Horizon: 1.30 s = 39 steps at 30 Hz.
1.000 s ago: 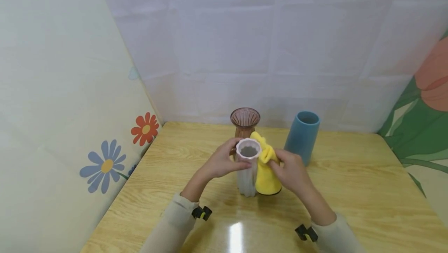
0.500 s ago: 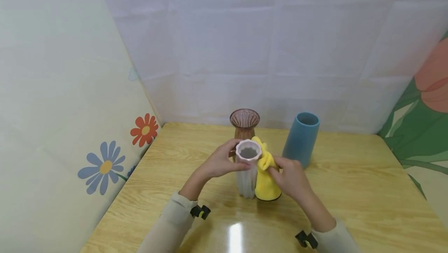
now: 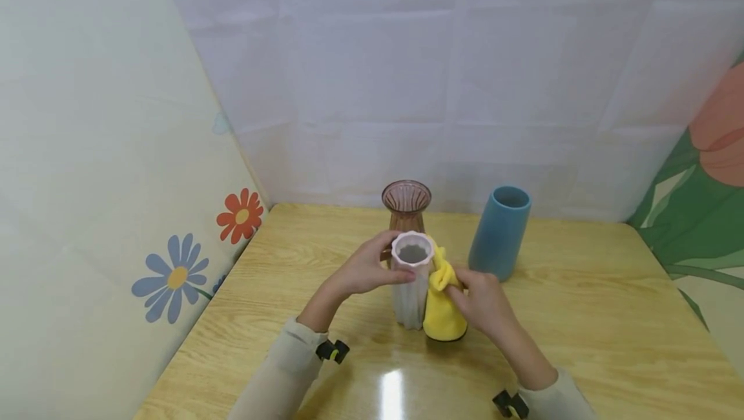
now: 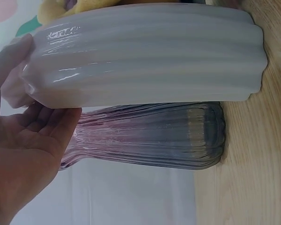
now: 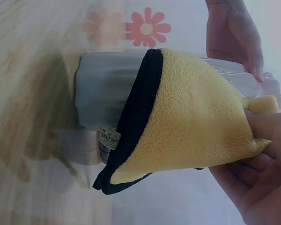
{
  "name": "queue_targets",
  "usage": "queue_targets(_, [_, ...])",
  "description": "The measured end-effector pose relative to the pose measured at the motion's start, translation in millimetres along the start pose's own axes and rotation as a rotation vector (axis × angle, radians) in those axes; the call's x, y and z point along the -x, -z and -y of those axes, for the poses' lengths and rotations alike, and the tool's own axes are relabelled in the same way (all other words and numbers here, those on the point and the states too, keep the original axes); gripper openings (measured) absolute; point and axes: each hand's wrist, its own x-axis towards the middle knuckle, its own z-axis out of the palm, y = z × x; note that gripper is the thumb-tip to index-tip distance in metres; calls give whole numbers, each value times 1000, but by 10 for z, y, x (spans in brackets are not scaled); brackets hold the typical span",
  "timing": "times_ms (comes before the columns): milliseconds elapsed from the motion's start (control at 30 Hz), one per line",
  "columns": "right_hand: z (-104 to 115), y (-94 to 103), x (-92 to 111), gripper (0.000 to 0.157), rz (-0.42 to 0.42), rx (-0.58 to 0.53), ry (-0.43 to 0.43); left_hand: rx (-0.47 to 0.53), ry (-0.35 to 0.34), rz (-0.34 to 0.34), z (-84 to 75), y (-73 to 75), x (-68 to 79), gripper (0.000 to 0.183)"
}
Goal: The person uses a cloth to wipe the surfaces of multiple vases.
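Observation:
A pale ribbed vase [image 3: 410, 297] with a scalloped pinkish rim stands upright at the table's middle. My left hand [image 3: 367, 267] grips it near the rim, thumb in front and fingers behind; the left wrist view shows the vase's glossy fluted side [image 4: 150, 56]. In my right hand [image 3: 485, 300] is a bunched yellow cloth [image 3: 444, 310], pinched at its top and hanging against the vase's right side. The right wrist view shows the cloth's [image 5: 192, 112] dark edging and a small label [image 5: 109, 137]. Part of the vase is hidden behind it.
Close behind the pale vase stands a purplish, see-through glass vase [image 3: 406, 203] with a flared mouth. A blue tapered vase [image 3: 500, 232] stands to the right, further back. The wooden table [image 3: 599, 304] meets a white sheet [image 3: 378, 71] at its far edge.
My right hand has slid the yellow cloth a little downward along the vase's right side. The left hand keeps its grip, nearly still. The other vases stay put.

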Motion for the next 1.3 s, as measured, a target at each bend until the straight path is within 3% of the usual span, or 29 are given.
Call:
queue_targets(333, [-70,-73,76,22,40,17,-7,-6,17,13,4,-13,14,66])
queue_targets(833, [-170,-202,157,12,69,10,-22,-26,17,0,28,-22,43,64])
queue_targets(1300, [-244,-239,184,5,184,37,-74,-7,3,2,9,-33,33,66])
